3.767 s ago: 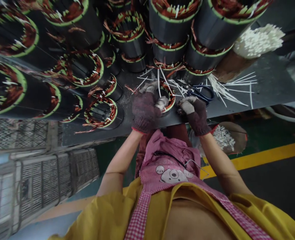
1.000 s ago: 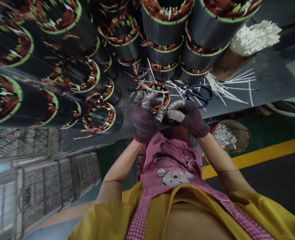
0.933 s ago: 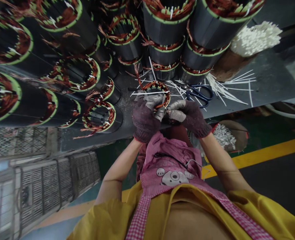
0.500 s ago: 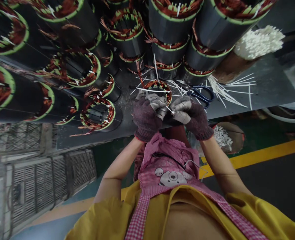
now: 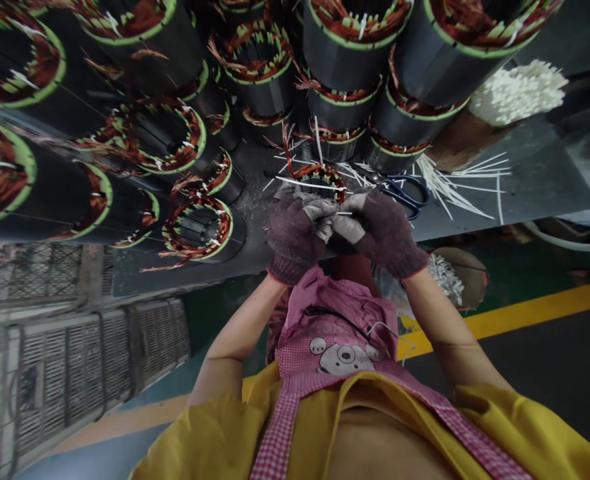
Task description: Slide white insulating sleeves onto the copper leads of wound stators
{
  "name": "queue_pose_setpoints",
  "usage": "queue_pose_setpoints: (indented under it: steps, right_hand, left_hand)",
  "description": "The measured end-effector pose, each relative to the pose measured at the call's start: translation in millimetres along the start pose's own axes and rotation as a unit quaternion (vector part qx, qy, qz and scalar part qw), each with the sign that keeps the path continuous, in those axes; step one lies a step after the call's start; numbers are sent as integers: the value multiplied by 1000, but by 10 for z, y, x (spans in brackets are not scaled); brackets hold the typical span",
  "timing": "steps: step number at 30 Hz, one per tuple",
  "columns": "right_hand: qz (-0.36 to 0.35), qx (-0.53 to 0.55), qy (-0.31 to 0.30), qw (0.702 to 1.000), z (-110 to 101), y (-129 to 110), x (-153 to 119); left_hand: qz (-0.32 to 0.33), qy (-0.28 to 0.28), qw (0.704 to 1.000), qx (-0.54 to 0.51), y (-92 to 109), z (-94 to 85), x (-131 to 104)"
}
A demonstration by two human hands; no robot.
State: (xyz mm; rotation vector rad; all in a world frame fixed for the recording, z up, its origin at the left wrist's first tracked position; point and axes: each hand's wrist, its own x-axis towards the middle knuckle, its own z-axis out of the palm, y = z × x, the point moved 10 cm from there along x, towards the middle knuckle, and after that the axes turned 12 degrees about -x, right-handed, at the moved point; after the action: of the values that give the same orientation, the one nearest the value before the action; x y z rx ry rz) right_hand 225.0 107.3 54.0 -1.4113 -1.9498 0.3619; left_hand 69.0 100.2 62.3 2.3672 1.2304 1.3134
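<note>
In front of me on the bench stands a small motor stator with copper windings. One white cable tie lies across its top, and another tie sticks up at its far side. My left hand, in a dark glove with grey fingertips, is at the stator's near edge, fingers pinched. Close on its right, my right hand, gloved alike, is closed too. Between the two sets of fingertips shows a short white cable tie. The fingers hide most of it and the stator's near side.
Blue-handled scissors lie right of my hands, beside loose cable ties. Stacked stators crowd the back and left of the bench. A bundle of white ties stands in a brown container at the right.
My right hand has moved slightly left and turned, its fingertips now close against those of my left hand. The white tie between them now lies nearly level.
</note>
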Motion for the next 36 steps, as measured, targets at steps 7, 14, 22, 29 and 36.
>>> queue_pose_setpoints:
  steps: [7,14,22,29,36]
  right_hand:
    - [-37,34,166,985,-576,-210,-24]
    - [45,231,-63,970,39,143,-53]
    - [83,258,-73,960,246,-66,-70]
    - [64,120,39,990,-415,295,141]
    - [155,-428,-138,879,-416,1138,122]
  left_hand:
    - [-25,26,999,-13,42,1,34]
    - [45,0,998,-33,110,-54,-24]
    - [-26,-9,999,-20,-44,36,-65]
    - [0,30,998,-58,54,-33,-36]
    - [-85,112,990,-14,-118,154,-6]
